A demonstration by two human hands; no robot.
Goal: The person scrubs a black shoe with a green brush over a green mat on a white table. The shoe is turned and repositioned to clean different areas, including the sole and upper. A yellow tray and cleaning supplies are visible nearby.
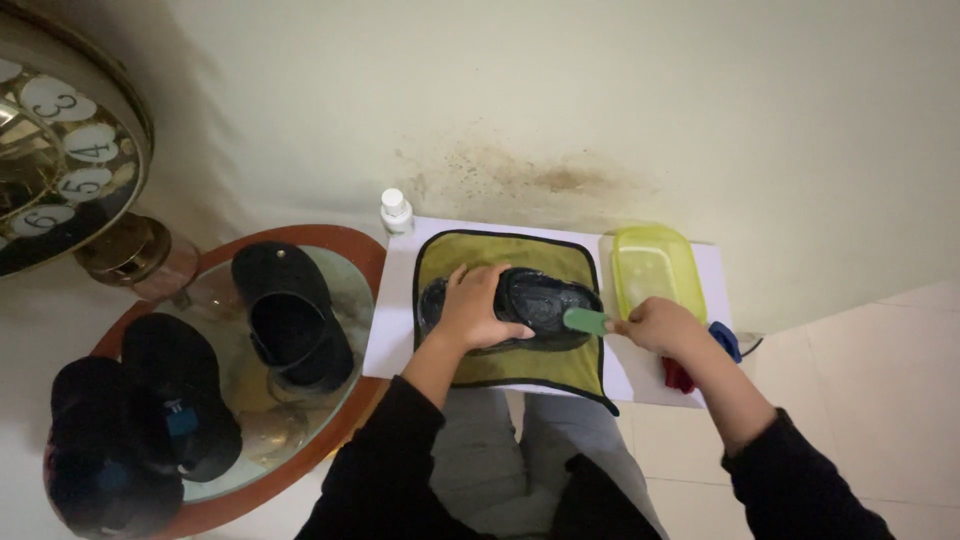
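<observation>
Black shoe (520, 305), glossy and rounded, on an olive cloth (510, 375) over a white board (395, 320), cream wall behind, pale tiled floor below. Left hand (472, 310) curled over it; right hand (655, 325) closed around a green-handled brush (586, 320), beside a yellow-green plastic tub (655, 265).

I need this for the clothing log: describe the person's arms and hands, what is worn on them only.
Both arms wear long black sleeves, pushed up so the forearms are bare. The left hand and the right hand are bare: no gloves, and no rings, watch or bracelet can be made out. The sleeves look plain, with no markings visible.
</observation>
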